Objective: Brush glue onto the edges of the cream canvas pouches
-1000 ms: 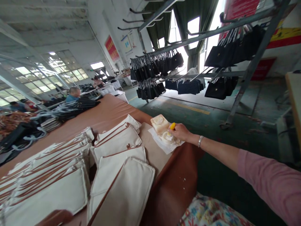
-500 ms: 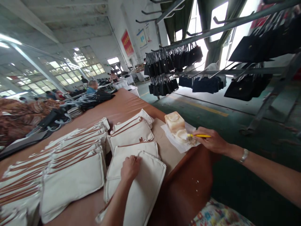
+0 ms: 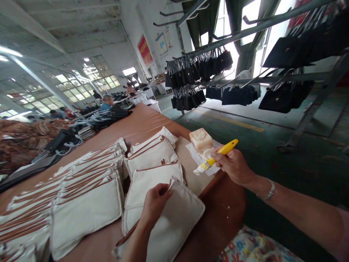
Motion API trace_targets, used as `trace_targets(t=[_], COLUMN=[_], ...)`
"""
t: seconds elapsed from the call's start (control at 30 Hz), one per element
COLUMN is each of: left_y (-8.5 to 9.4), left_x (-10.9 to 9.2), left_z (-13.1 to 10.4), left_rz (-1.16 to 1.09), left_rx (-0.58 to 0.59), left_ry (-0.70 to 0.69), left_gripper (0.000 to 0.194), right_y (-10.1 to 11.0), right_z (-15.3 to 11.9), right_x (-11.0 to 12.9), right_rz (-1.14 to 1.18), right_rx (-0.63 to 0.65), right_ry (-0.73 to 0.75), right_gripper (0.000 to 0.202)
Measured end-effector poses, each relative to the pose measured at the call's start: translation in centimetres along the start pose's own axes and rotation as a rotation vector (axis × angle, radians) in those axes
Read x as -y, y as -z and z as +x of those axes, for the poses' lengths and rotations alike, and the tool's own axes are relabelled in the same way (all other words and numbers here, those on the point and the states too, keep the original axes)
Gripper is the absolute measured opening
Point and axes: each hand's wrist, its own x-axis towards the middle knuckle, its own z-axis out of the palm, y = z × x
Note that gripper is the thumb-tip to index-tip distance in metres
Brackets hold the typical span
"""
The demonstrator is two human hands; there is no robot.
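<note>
Evidently the right hand (image 3: 236,166) grips the yellow brush (image 3: 225,147) by its handle, probably to keep fingers off the white-coated bristles (image 3: 201,168) — near the pale container (image 3: 201,139). The left hand (image 3: 156,200) pinches the front cream piece (image 3: 182,211) by its corner, seemingly steadying it over another piece (image 3: 156,176).

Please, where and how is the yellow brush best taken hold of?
Probably by the handle, coming from the right: the yellow brush slants, handle end up and right, its white-coated bristles down and left. The right grip holds it by the handle.
</note>
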Motion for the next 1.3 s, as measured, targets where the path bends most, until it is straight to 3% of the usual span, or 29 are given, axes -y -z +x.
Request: trace_targets(t=[0.2, 0.43, 0.63, 0.7, 0.87, 1.03, 1.17, 1.3], left_y=[-0.4, -1.3, -1.3, -1.5, -1.9, -1.8, -1.7, -2.0], left_x=[-2.6, -5.0, -4.9, -4.8, -5.2, -5.0, -4.7, -4.4], left_z=[-3.6, -6.0, -6.9, -6.9, -7.4, -7.6, -7.6, -7.6], left_rz=[-0.118, -0.130, -0.145, -0.149, -0.168, -0.159, -0.168, -0.164], left_rx=[0.031, 0.068, 0.074, 0.064, 0.078, 0.072, 0.085, 0.074], left_ry=[-0.050, -0.159, -0.186, -0.178, -0.177, -0.178, -0.176, -0.142], left_gripper=[0.030, 0.021, 0.022, 0.023, 0.022, 0.017, 0.022, 0.025], right_y=[-3.5, -5.3, -4.0, -3.6, -3.7, -3.5, -3.3, -3.4], right_z=[-1.1, -3.0, -2.7, -2.8, -3.3, -3.7, -4.1, -4.2], right_x=[2.5, 3.9, 4.9, 5.3, 5.2, 4.9, 4.9, 4.5], right_rz=[0.123, -0.008, -0.101, -0.119, -0.120, -0.105, -0.100, -0.150], right_rx=[0.053, 0.152, 0.080, 0.059, 0.154, 0.077, 0.171, 0.111], right_ry=[0.061, 0.204, 0.348, 0.346, 0.319, 0.330, 0.320, 0.374], right_gripper=[0.023, 0.017, 0.017, 0.020, 0.025, 0.018, 0.019, 0.015])
